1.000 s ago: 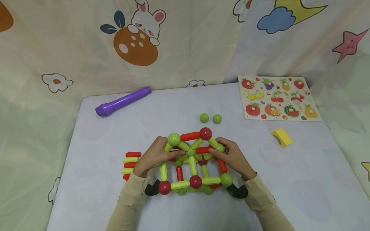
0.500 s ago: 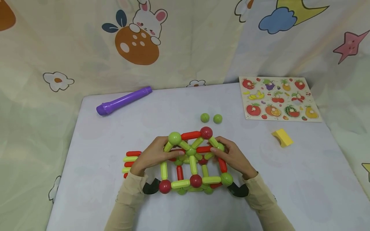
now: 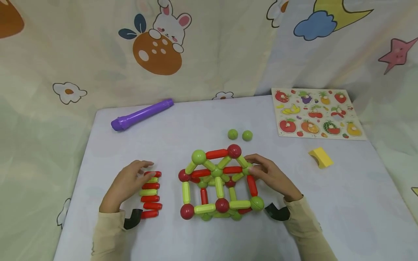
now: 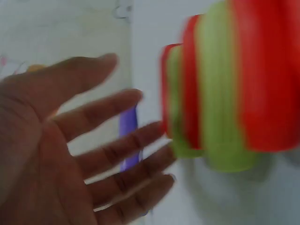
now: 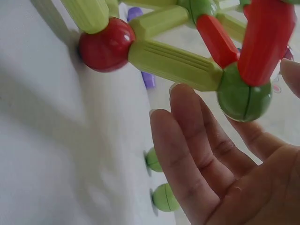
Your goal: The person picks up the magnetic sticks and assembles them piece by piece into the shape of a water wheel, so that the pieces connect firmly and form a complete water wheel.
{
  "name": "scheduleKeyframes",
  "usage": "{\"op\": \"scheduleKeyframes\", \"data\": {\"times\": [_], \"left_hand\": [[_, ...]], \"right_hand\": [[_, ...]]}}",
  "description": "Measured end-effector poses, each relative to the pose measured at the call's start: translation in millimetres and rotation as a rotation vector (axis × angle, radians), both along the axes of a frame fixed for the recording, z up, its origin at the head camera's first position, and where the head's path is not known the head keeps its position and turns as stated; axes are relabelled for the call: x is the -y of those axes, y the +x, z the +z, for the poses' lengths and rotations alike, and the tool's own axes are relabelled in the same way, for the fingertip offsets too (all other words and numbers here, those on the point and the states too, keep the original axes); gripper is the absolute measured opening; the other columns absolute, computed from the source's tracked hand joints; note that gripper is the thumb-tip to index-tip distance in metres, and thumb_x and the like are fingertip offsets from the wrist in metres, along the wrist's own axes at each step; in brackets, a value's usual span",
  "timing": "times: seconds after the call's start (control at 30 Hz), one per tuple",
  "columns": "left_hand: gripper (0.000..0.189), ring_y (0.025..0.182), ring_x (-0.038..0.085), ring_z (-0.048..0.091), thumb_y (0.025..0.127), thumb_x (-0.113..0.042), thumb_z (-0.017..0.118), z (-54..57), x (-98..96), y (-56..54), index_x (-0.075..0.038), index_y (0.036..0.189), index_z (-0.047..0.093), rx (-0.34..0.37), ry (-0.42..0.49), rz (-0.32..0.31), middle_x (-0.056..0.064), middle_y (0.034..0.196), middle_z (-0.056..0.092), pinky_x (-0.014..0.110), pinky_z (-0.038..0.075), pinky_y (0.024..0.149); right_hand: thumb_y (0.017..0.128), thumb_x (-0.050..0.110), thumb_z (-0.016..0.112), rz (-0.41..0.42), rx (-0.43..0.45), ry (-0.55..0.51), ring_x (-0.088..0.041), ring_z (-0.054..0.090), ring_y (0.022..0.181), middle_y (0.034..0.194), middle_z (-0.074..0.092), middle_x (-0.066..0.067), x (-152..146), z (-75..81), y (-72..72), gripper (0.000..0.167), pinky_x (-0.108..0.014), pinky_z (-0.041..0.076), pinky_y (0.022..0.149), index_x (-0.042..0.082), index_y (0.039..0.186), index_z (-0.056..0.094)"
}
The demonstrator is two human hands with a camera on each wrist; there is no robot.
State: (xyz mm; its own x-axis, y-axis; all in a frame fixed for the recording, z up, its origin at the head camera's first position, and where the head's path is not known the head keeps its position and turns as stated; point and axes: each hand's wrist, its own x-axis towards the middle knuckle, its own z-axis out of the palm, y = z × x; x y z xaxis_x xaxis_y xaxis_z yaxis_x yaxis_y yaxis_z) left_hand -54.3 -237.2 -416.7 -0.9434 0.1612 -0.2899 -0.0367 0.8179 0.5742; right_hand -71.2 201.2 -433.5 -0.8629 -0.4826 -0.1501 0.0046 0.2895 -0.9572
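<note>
A building-toy frame of red and yellow-green rods joined by red and green balls [image 3: 222,205] stands on the table, peaked at the top. My right hand [image 3: 273,177] is at its right side, thumb and fingers about a green corner ball [image 5: 244,93]; the lower fingers are loosely extended in the right wrist view. To the left, my left hand [image 3: 125,183] hovers with spread fingers over the far end of a column of loose rods [image 3: 150,198]. Its palm holds nothing in the left wrist view, where fingertips overlap the blurred rods [image 4: 220,93]; contact is unclear.
Two loose green balls [image 3: 240,135] lie behind the frame. A purple toy microphone [image 3: 142,115] is at the back left. At the back right are a fruit puzzle board [image 3: 319,113] and a yellow arched block [image 3: 321,157]. A printed curtain [image 3: 222,47] hangs behind.
My left hand has let go of the frame and moved left to the loose rods. My right hand stays at the frame's right corner, its thumb drawn slightly back. The frame keeps its place.
</note>
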Motion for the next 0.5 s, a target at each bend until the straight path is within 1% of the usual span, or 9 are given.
{"op": "scheduleKeyframes", "data": {"times": [0.07, 0.13, 0.2, 0.27, 0.33, 0.5], "left_hand": [[0.042, 0.096, 0.03, 0.058, 0.089, -0.031, 0.067, -7.8, -0.7, 1.4, -0.007, 0.123, 0.061, 0.014, -0.065, -0.017, 0.014, 0.112, 0.059, 0.049, 0.052, 0.08], [0.038, 0.091, 0.026, 0.057, 0.087, -0.029, 0.07, -13.0, -4.0, 1.3, -0.007, 0.117, 0.065, 0.009, -0.088, -0.024, 0.011, 0.104, 0.058, 0.046, 0.052, 0.079], [0.033, 0.087, 0.023, 0.055, 0.086, -0.026, 0.07, -15.6, -7.6, 0.7, -0.007, 0.113, 0.066, 0.004, -0.097, -0.021, 0.008, 0.1, 0.057, 0.044, 0.051, 0.077], [0.029, 0.085, 0.022, 0.054, 0.085, -0.023, 0.071, -16.5, -11.1, -0.3, -0.008, 0.109, 0.066, 0.004, -0.097, -0.022, 0.007, 0.097, 0.056, 0.042, 0.051, 0.075], [0.026, 0.084, 0.021, 0.053, 0.084, -0.02, 0.071, -16.9, -13.7, -1.4, -0.008, 0.107, 0.066, 0.0, -0.1, -0.025, 0.006, 0.095, 0.056, 0.04, 0.05, 0.073], [0.025, 0.082, 0.021, 0.052, 0.084, -0.025, 0.074, -19.1, -17.4, -3.1, -0.01, 0.102, 0.066, -0.074, -0.151, -0.041, 0.005, 0.092, 0.058, 0.036, 0.047, 0.071]], "right_hand": [[0.097, 0.017, 0.053, 0.022, 0.001, 0.012, -0.02, 0.063, 0.084, 0.111, 0.061, -0.013, 2, -0.7, 0.1, 0.033, -0.03, 0.052, 0.073, 0.004, 0.127, 0.054], [0.097, 0.017, 0.054, 0.04, -0.008, 0.025, -0.018, 0.06, 0.079, 0.101, 0.063, -0.014, 3, -1.3, 0.4, 0.031, -0.029, 0.048, 0.069, 0.003, 0.125, 0.056], [0.097, 0.017, 0.054, 0.049, -0.009, 0.029, -0.018, 0.058, 0.078, 0.095, 0.062, -0.012, 5, -1.7, 0.7, 0.029, -0.029, 0.047, 0.068, 0.004, 0.123, 0.057], [0.098, 0.017, 0.054, 0.055, -0.014, 0.026, -0.019, 0.057, 0.08, 0.095, 0.061, -0.012, 5, -1.8, 1.0, 0.028, -0.029, 0.048, 0.07, 0.004, 0.122, 0.057], [0.098, 0.017, 0.054, 0.054, -0.017, 0.024, -0.019, 0.057, 0.083, 0.097, 0.061, -0.01, 5, -1.8, 1.2, 0.028, -0.03, 0.049, 0.073, 0.004, 0.122, 0.057], [0.098, 0.017, 0.054, 0.05, -0.021, 0.026, -0.02, 0.058, 0.086, 0.1, 0.061, -0.008, 6, -2.1, 0.8, 0.029, -0.03, 0.051, 0.077, 0.003, 0.123, 0.057]]}}
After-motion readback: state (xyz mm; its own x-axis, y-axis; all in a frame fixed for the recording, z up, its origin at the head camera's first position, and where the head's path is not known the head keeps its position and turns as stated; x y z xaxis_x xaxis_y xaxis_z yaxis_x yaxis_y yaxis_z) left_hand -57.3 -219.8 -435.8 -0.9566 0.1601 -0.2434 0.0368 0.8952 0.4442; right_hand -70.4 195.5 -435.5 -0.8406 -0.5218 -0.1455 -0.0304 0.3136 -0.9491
